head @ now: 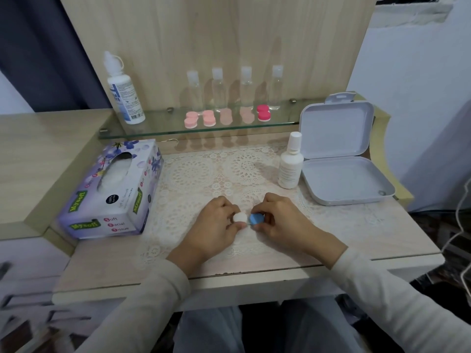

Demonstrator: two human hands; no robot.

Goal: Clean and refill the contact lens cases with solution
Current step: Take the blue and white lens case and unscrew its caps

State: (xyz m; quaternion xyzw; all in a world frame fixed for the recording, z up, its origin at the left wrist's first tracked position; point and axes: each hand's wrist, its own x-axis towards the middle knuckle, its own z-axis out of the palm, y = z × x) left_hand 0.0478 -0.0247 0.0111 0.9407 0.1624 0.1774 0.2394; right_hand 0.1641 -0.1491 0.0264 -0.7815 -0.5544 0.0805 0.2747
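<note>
I logged left hand point(216, 225) clenched round white cap point(239, 217) of case point(247, 218), right hand point(277, 220) pinching blue cap point(256, 219). Case was over mat point(204, 174), near desk point(356, 238) front edge, centre; contact with mat not discernible. Small bottle point(290, 164) stood upright toward right edge, just beside open tin point(344, 179). Tissue box point(112, 189) lay at left edge. Shelf point(158, 128) along back edge carried solution bottle point(122, 90) at left end, four clear bottles point(219, 87), five pink cases point(209, 117) in row.

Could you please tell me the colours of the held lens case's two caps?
One white cap, one blue cap; head view.
</note>
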